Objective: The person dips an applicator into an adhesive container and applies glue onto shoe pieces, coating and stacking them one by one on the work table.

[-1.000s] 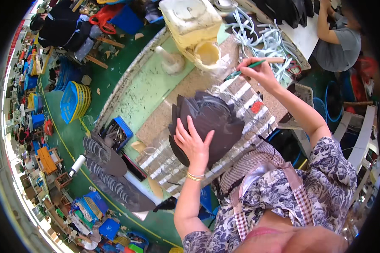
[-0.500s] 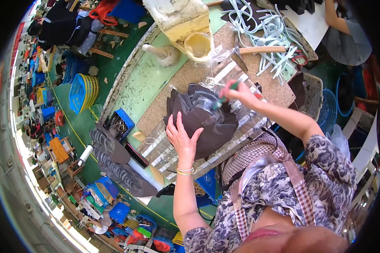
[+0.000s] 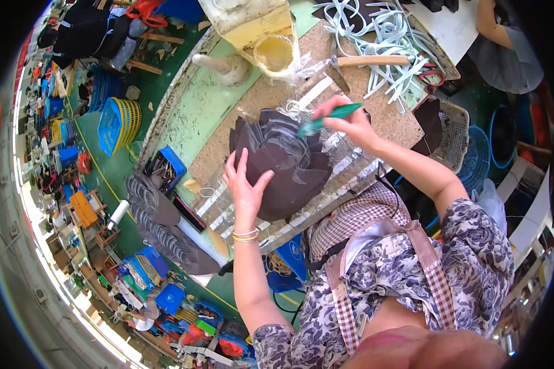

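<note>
A fanned stack of dark brown, flat cut pieces (image 3: pixel 292 194) lies in front of me on a striped, glue-smeared board (image 3: pixel 277 229). My left hand (image 3: pixel 246 192) rests on the stack's left side, fingers spread and thumb out. Above the far right part of the stack, my right hand (image 3: pixel 352 126) grips a green-handled brush (image 3: pixel 345 111). The brush's bristle end touches or nearly touches the pieces, where whitish wet-looking smears show. Its handle slants up to the right.
Beyond the board stand a yellowish container (image 3: pixel 274 52) with cream-coloured residue and a whitish bottle-shaped vessel (image 3: pixel 228 69). A wooden-handled hammer (image 3: pixel 372 61) lies by pale blue strips (image 3: pixel 391 31). More overlapped dark pieces (image 3: pixel 166 227) sit left. Another person's arm (image 3: pixel 493 27) appears far right.
The brush has swung from pointing up toward me to slanting right, its bristles shifting slightly over the pieces. My left hand stays on the stack. The whole view has shifted a little.
</note>
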